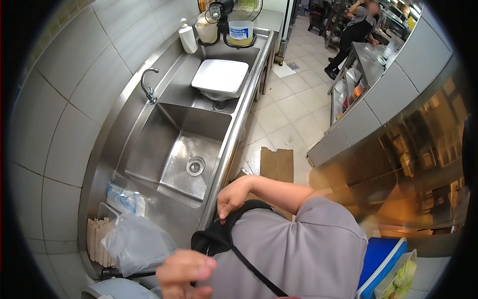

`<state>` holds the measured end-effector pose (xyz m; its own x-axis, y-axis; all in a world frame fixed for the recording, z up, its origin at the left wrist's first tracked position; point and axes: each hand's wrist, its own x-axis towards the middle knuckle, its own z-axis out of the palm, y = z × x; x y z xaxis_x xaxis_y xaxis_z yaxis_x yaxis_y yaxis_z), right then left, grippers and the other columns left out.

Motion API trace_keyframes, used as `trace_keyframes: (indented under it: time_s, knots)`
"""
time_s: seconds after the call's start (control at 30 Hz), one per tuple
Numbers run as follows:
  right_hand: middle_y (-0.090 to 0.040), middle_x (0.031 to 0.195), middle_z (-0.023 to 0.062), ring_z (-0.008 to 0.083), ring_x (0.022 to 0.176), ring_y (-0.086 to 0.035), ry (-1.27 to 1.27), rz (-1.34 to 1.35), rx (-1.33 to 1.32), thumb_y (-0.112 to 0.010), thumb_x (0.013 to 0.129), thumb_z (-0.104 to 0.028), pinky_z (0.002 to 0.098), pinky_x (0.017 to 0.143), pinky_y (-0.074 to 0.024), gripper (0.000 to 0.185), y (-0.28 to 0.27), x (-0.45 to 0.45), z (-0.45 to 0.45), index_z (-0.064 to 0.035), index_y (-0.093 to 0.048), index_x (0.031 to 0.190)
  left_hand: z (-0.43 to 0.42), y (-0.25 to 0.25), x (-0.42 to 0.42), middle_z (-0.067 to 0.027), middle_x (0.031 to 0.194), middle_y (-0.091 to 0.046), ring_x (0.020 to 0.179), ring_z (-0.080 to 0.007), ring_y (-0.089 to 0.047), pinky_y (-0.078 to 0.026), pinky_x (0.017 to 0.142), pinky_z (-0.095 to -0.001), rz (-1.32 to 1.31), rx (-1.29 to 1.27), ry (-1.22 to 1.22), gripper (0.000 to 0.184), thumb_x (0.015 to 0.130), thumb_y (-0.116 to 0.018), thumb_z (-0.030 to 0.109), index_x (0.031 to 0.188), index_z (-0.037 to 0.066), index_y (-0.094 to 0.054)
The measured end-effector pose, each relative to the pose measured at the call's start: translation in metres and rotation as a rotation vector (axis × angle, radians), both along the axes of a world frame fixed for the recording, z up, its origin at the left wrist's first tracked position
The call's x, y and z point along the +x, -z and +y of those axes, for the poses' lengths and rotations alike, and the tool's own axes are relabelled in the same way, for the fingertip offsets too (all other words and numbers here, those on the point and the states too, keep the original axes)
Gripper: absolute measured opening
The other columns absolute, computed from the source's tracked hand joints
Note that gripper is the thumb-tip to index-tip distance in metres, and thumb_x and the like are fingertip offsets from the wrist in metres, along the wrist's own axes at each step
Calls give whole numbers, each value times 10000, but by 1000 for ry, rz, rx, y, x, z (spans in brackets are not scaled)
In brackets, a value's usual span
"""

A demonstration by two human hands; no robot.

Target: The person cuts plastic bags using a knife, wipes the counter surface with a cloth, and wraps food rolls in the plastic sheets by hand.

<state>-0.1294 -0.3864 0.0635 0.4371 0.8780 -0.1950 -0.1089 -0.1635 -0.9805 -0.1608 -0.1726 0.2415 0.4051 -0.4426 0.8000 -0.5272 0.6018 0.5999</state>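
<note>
My right hand [233, 198] is closed on the edge of a black apron [214, 238] at the front of my grey shirt [279, 239]. Its fingers point down onto the cloth. At the bottom, my left hand [186, 274] is raised close to the camera, left of the apron, with its fingers bent and apart and nothing visible between them. Beyond it, a clear plastic bag [137, 243] rests on the steel counter. An empty sink basin [186, 154] lies ahead of both hands.
A white-lidded container [220, 76] sits in the far basin, near a faucet [149, 87], soap bottle [187, 37] and fan [244, 9]. Cardboard [277, 164] lies on the floor. Another person [356, 30] stands at a far counter. Blue bin [381, 259] at lower right.
</note>
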Motion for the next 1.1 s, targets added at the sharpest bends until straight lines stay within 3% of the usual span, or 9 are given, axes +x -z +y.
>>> trace_keyframes:
  time_s: [0.03, 0.13, 0.27, 0.37, 0.5, 0.63, 0.73, 0.83, 1.1]
  knots:
    - [-370, 460, -27, 80, 425, -384, -1, -1, 1, -456, 980, -281, 262, 410, -332, 368, 1, 1, 2, 22, -646, 1069, 4, -2, -1, -199, 1096, -491, 869, -319, -553, -505, 714, -400, -23, -44, 169, 517, 836, -515, -23, 1304, 196, -514]
    - [-383, 469, -30, 73, 424, -377, 18, 18, -8, -468, 976, -284, 258, 407, -325, 362, 4, -1, 6, 13, -650, 1072, 14, -11, -17, -198, 1126, -403, 886, -330, -521, -503, 691, -412, -25, 67, 156, 622, 790, -495, -94, 1294, 270, -499]
    - [-399, 474, -30, 68, 419, -369, 8, 6, 7, -473, 973, -283, 252, 404, -318, 358, 5, -1, 5, 11, -648, 1079, 17, -1, 12, -226, 1129, -416, 892, -349, -526, -505, 673, -416, -259, 137, 292, 574, 783, -526, -94, 1229, 268, -523]
    - [-394, 466, -28, 67, 415, -373, 12, 16, 27, -470, 974, -277, 247, 396, -314, 360, 7, -3, 3, 19, -645, 1081, 8, -17, -23, -236, 1146, -417, 906, -358, -529, -517, 693, -412, 172, 65, 187, 531, 787, -533, -86, 1187, 264, -548]
    - [-395, 463, -23, 75, 407, -378, 38, -8, 25, -466, 975, -276, 252, 399, -324, 365, 8, -8, 2, 24, -640, 1086, 1, -20, -6, -245, 1142, -437, 907, -355, -529, -501, 749, -417, 23, 92, 467, 460, 783, -524, -82, 1119, 228, -573]
    - [-375, 460, -36, 69, 403, -355, 90, -30, 13, -461, 976, -270, 256, 400, -303, 353, 7, -14, -3, 20, -657, 1031, -1, -22, -2, -228, 1091, -481, 906, -340, -530, -493, 772, -408, -13, 179, 391, 332, 782, -528, -74, 974, 189, -592]
    - [-380, 470, -40, 67, 418, -359, 97, -32, 1, -461, 976, -269, 260, 414, -318, 351, 6, -17, -4, 17, -660, 1022, 3, -25, -4, -228, 1097, -472, 902, -334, -530, -495, 762, -402, 106, 225, 393, 308, 797, -539, -58, 972, 188, -599]
    - [-376, 471, -45, 66, 411, -357, 98, -11, 17, -454, 979, -270, 254, 404, -315, 357, 9, -19, -1, 20, -661, 1014, -4, -18, -6, -226, 1102, -460, 899, -329, -530, -497, 750, -397, 138, 53, 493, 260, 812, -554, -36, 953, 178, -596]
    - [-401, 493, -29, 79, 427, -361, 42, 5, -27, -464, 974, -296, 263, 421, -322, 360, 17, -14, 0, -13, -651, 1092, 8, -19, -6, -220, 1118, -449, 894, -325, -530, -491, 716, -384, 165, 194, 418, 400, 810, -565, -41, 1080, 253, -594]
